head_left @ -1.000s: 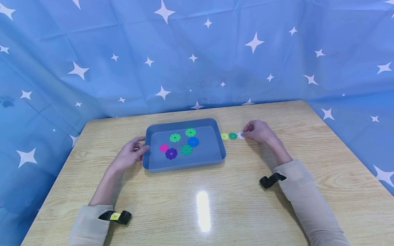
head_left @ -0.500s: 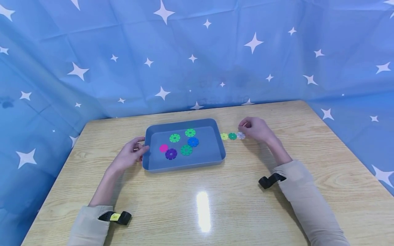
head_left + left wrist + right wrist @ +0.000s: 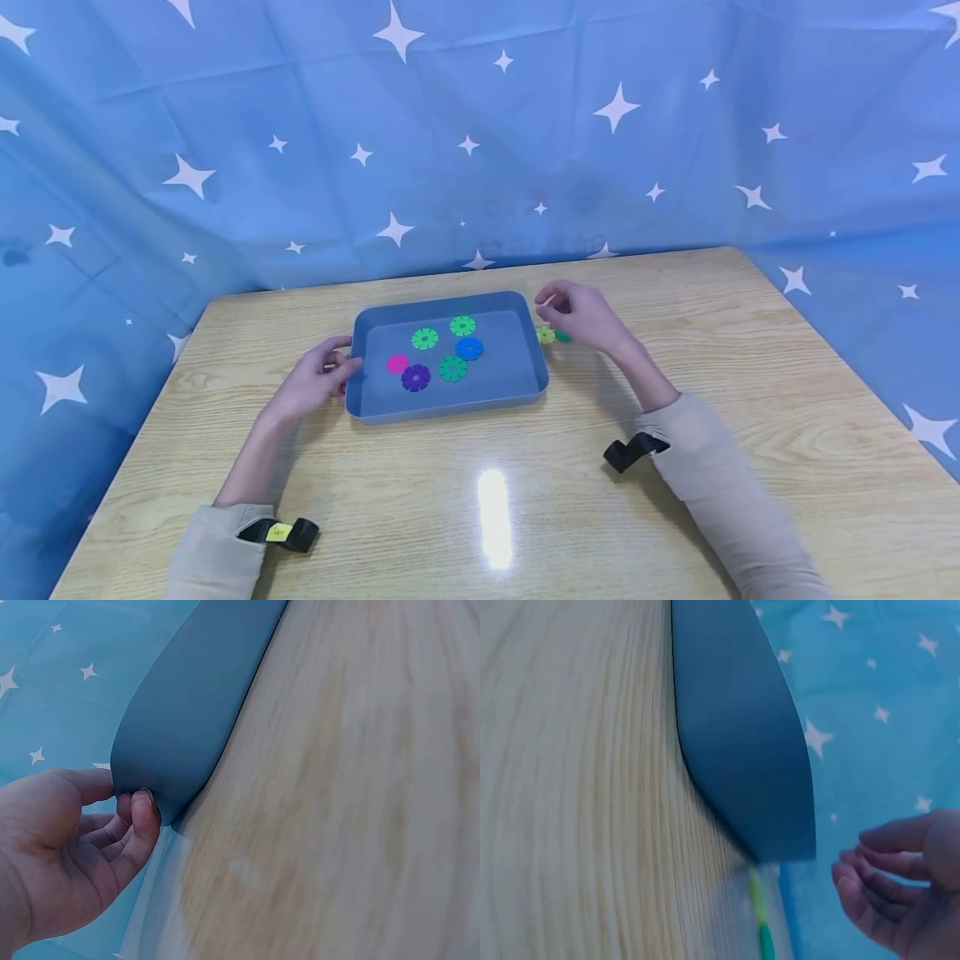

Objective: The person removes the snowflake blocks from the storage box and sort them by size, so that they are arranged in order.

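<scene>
A grey-blue tray (image 3: 495, 383) lies on the table, holding several flat notched plastic discs: two light green, one darker green, one blue (image 3: 469, 348), one purple (image 3: 416, 377) and one pink (image 3: 398, 363). My left hand (image 3: 315, 377) grips the tray's left wall between thumb and fingers, as the left wrist view also shows. Beside the right rim hovers my right hand (image 3: 585, 317), fingers loosely bent with nothing between them. Below it a yellow disc (image 3: 545, 335) and a green disc (image 3: 564, 337) lie in a row on the table; a white disc is hidden by the hand.
The wooden table (image 3: 405, 500) reaches back to a blue curtain (image 3: 315, 108) with white stars. A bright reflection lies on the tabletop in front of the tray. Black wrist cameras sit on both sleeves.
My right hand has let go of the white disc at the end of the row, lifted and moved left toward the tray's right rim. The left hand stays on the tray.
</scene>
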Demonstrator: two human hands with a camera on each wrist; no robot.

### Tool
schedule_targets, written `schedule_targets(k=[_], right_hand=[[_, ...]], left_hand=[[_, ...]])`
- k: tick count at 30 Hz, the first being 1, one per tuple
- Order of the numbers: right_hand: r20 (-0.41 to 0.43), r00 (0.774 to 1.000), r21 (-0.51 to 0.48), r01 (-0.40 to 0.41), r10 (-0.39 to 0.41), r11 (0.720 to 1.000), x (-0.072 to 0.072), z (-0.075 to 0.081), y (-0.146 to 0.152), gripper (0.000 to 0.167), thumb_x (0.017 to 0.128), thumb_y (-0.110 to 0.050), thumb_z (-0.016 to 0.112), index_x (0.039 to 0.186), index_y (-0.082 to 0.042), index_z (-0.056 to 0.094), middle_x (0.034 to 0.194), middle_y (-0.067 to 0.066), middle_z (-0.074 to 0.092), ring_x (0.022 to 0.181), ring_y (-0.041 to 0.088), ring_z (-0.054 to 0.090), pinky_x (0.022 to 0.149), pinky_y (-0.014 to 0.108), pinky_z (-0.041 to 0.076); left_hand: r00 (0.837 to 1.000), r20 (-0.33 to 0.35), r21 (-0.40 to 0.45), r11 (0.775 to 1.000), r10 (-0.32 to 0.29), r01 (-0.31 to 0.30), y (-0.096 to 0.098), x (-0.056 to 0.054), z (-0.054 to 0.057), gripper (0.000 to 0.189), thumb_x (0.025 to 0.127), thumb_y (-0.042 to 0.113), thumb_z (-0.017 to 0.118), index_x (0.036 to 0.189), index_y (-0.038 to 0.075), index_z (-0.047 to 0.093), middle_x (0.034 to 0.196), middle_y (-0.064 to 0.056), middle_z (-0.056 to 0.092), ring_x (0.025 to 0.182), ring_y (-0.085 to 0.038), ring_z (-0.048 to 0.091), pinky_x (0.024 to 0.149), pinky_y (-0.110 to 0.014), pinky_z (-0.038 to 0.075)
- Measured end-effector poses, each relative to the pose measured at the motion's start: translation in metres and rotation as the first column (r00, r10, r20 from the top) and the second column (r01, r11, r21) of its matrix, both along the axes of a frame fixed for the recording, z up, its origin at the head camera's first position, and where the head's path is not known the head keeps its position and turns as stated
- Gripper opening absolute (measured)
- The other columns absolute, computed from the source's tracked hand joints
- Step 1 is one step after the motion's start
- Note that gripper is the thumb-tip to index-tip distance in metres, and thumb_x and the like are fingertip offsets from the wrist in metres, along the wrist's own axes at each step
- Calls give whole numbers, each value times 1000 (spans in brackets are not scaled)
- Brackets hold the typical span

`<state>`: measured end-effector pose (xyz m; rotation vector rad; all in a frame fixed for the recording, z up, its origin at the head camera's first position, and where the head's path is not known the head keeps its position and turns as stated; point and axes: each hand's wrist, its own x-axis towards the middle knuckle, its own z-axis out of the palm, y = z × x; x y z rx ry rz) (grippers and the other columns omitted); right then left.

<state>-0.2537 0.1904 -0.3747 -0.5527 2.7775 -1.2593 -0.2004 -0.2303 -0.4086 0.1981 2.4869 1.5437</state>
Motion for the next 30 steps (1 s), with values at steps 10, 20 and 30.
schedule_targets(k=[10, 20, 30], right_hand=[[-63, 993, -2, -100, 100, 995, 1, -1, -50, 19, 100, -11, 62, 114, 1, 67, 96, 13, 70, 78, 21, 61, 72, 35, 50], [-39, 978, -7, -204, 203, 979, 5, -7, -97, 20, 101, -11, 61, 116, 1, 66, 92, 7, 69, 76, 17, 60, 69, 31, 49], [24, 963, 5, -268, 268, 963, 9, -13, -142, 22, 101, -14, 63, 120, -1, 65, 92, 4, 67, 75, 15, 59, 68, 26, 48]], left_hand=[[1000, 1, -8, 1000, 9, -9, 0, 0, -1, 58, 105, 16, 58, 151, -6, 33, 92, -16, 56, 67, -20, 54, 60, -31, 50], [1000, 3, 4, 1000, 6, -6, 1, 0, -1, 59, 105, 16, 58, 152, -7, 31, 93, -15, 56, 67, -19, 54, 60, -31, 50], [1000, -4, 2, 1000, 2, -2, 0, 0, -2, 59, 104, 17, 58, 152, -7, 32, 93, -17, 56, 67, -19, 53, 61, -31, 51]])
